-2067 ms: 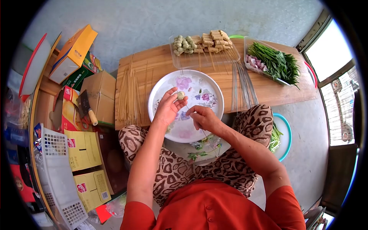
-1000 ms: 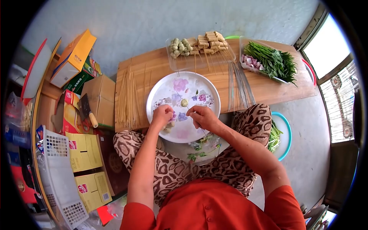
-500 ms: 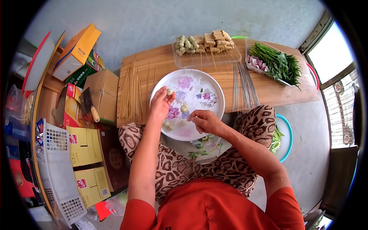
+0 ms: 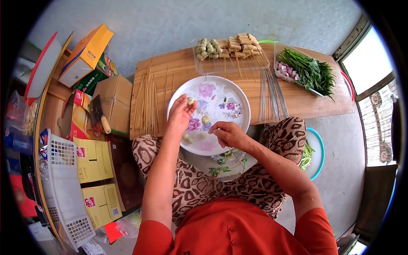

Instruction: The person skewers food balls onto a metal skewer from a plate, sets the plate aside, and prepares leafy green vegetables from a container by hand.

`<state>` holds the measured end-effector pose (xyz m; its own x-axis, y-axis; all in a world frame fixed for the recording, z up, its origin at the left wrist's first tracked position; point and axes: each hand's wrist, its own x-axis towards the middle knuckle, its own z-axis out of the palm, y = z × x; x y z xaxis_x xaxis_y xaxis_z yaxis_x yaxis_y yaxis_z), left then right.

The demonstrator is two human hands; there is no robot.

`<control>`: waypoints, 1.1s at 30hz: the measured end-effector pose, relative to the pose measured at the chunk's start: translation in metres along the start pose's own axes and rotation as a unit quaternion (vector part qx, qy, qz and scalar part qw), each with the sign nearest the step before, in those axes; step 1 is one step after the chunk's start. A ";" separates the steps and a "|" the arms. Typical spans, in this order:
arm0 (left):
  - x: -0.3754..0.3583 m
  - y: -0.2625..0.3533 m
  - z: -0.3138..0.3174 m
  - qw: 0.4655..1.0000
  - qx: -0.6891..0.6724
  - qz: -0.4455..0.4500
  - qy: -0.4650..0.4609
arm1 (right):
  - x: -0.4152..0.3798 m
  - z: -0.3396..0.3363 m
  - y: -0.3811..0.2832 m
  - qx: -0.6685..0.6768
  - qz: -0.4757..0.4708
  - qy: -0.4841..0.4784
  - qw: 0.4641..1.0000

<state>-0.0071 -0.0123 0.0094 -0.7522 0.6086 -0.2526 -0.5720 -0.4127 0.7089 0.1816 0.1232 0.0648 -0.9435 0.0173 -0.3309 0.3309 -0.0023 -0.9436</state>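
A wooden table point(image 4: 297, 107) spans the far side of the scene. At its near edge is the round tray point(image 4: 236, 91), white with printed flowers. A clear tray point(image 4: 231, 69) sits beyond it, with stacked rolls point(image 4: 243, 43) and clustered green balls point(image 4: 208, 48) on sticks. To the far right, an open tub point(image 4: 313, 91) holds long greens point(image 4: 308, 68) and pinkish pieces point(image 4: 287, 70). Pale wooden sticks point(image 4: 144, 104) lie at the left; metal sticks point(image 4: 273, 97) lie right of the round tray.

The left hand point(image 4: 181, 112), palm up over the round tray's left part, has its fingers loosely curled, with a loose ball point(image 4: 190, 101) held at the fingertips. The right hand point(image 4: 229, 134), over the near right part, is closed in a pinch on a thin stick point(image 4: 210, 127). On that stick, between the hands, is a threaded ball point(image 4: 206, 120). More pale balls point(image 4: 187, 138) show at the round tray's near left.
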 end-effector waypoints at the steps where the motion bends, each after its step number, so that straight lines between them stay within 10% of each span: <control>1: -0.001 0.000 0.001 1.000 0.000 0.000 0.000 | 0.000 0.000 0.000 -0.002 -0.001 0.001 1.000; 33: -0.016 -0.007 0.032 0.993 0.044 -0.058 -0.096 | 0.011 0.005 0.003 0.036 -0.028 0.077 0.996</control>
<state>0.0193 0.0026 0.0295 -0.6011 0.7707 -0.2116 -0.6139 -0.2757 0.7396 0.1721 0.1182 0.0584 -0.9449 0.1717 -0.2788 0.2707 -0.0696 -0.9601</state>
